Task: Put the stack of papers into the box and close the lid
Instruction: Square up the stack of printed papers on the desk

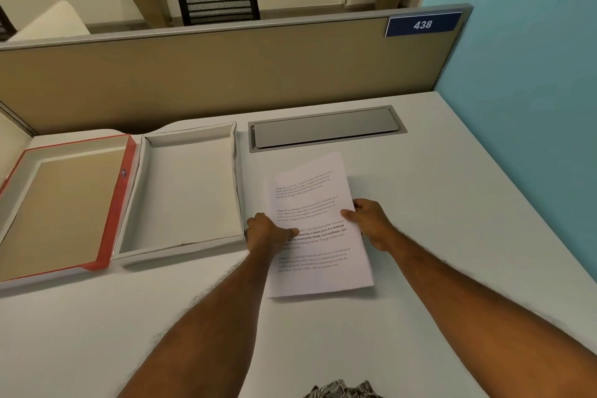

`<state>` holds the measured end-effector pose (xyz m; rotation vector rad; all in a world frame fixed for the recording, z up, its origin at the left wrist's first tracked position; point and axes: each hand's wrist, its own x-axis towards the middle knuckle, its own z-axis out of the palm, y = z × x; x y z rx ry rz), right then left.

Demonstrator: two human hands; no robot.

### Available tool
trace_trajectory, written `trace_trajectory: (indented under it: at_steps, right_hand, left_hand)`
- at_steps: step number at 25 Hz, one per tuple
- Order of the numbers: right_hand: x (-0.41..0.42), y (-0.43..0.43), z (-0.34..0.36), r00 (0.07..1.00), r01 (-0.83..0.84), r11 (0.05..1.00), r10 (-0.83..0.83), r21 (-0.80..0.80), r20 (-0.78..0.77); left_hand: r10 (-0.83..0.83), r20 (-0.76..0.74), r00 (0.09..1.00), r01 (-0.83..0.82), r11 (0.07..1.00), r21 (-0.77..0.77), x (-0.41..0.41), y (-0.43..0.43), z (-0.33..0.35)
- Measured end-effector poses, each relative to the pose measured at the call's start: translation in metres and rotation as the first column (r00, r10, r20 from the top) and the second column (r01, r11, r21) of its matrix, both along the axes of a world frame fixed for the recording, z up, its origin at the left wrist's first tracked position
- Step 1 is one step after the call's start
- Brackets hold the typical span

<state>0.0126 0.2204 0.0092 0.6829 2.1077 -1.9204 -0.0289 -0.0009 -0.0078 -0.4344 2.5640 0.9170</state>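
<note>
A stack of white printed papers (315, 200) lies on the desk right of centre, slightly turned. My left hand (269, 233) grips its left edge with the thumb on top. My right hand (371, 223) holds the right edge, thumb over the sheet. Just left of the papers stands the open white box (240, 178), with nothing inside. Its red-edged lid (124, 203) lies upside down further left, touching the box.
A grey cable-port flap (326, 129) is set into the desk (452, 236) behind the papers. A beige partition (226, 74) with a blue "438" sign (423, 24) closes the back, and a light-blue wall (533, 74) stands on the right.
</note>
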Motion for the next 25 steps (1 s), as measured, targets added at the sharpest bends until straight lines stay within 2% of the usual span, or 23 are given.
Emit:
trace_trajectory:
  at_steps: [2, 5, 8, 11, 14, 18, 22, 25]
  right_hand:
    - [0.009, -0.004, 0.006, 0.996, -0.023, 1.0, 0.023, 0.006, -0.082]
    - [0.022, -0.004, 0.018, 0.984, -0.043, 0.999, 0.04, -0.011, -0.175]
    - [0.033, 0.004, 0.03, 0.973, -0.039, 0.999, 0.034, -0.017, -0.229]
    - [0.04, 0.01, 0.039, 0.96, -0.016, 1.0, 0.022, 0.026, -0.28]
    - [0.045, 0.005, 0.048, 0.936, 0.03, 0.99, 0.02, 0.135, -0.352]
    - [0.055, 0.001, 0.059, 0.881, 0.066, 0.99, 0.0, 0.122, -0.474]
    - [0.067, -0.004, 0.053, 0.862, 0.06, 0.992, 0.006, 0.113, -0.507]
    - [0.075, -0.007, 0.04, 0.862, 0.067, 0.991, -0.001, 0.113, -0.508]
  left_hand:
    - [0.003, 0.029, 1.0, -0.005, 0.998, 0.058, -0.001, -0.003, 0.001]
    - [0.004, 0.074, 0.997, -0.02, 0.973, 0.229, -0.002, -0.013, 0.002]
    - [-0.031, 0.082, 0.996, -0.011, 0.879, 0.476, 0.006, -0.02, 0.015]
    - [-0.014, -0.077, 0.997, 0.06, 0.77, 0.636, 0.021, -0.016, 0.028]
    - [0.045, -0.309, 0.95, 0.158, 0.785, 0.599, 0.035, -0.007, 0.046]
    - [0.112, -0.553, 0.826, 0.239, 0.818, 0.523, 0.052, -0.003, 0.072]
    - [0.171, -0.604, 0.778, 0.209, 0.837, 0.506, 0.07, -0.01, 0.068]
    - [0.154, -0.629, 0.762, 0.209, 0.861, 0.463, 0.084, -0.012, 0.062]
